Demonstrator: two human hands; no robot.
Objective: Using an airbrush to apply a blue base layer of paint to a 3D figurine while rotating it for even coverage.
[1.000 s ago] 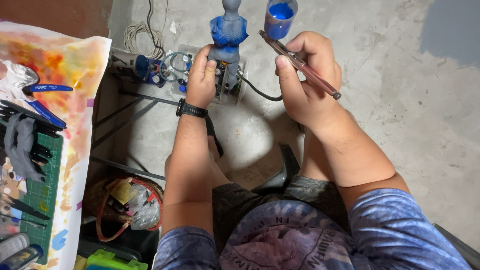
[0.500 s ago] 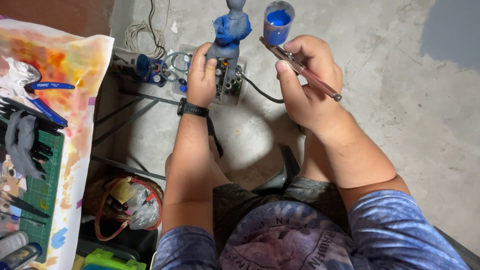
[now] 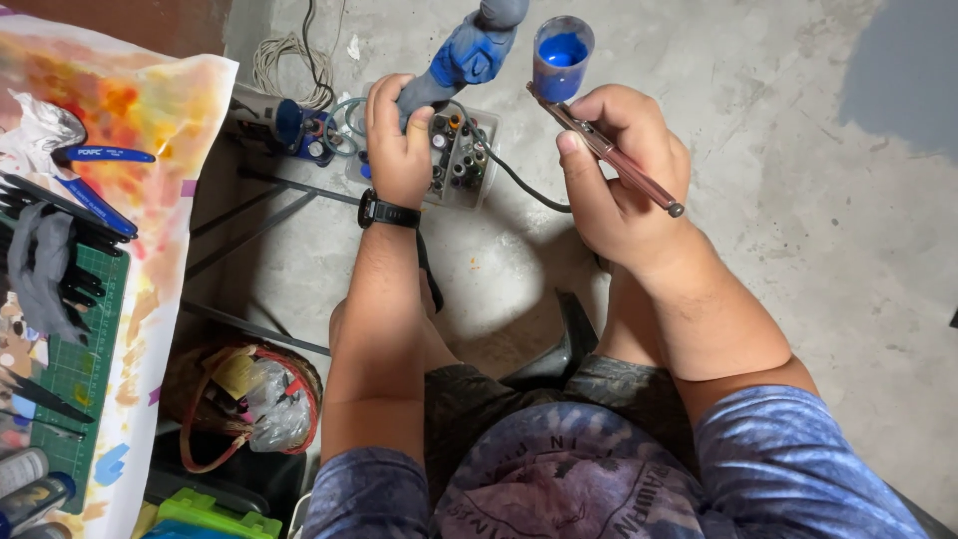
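Blue paint already covers the upper part of a grey figure (image 3: 469, 50) gripped by its lower end in the closed left hand (image 3: 399, 150), its base left bare, while an airbrush (image 3: 599, 145) with a part-filled cup is pinched in the right hand (image 3: 624, 180).

Blue-painted grey figure (image 3: 469, 50); blue paint in the airbrush cup (image 3: 562, 55); copper-brown airbrush (image 3: 609, 152); green cutting mat (image 3: 75, 359) at left.
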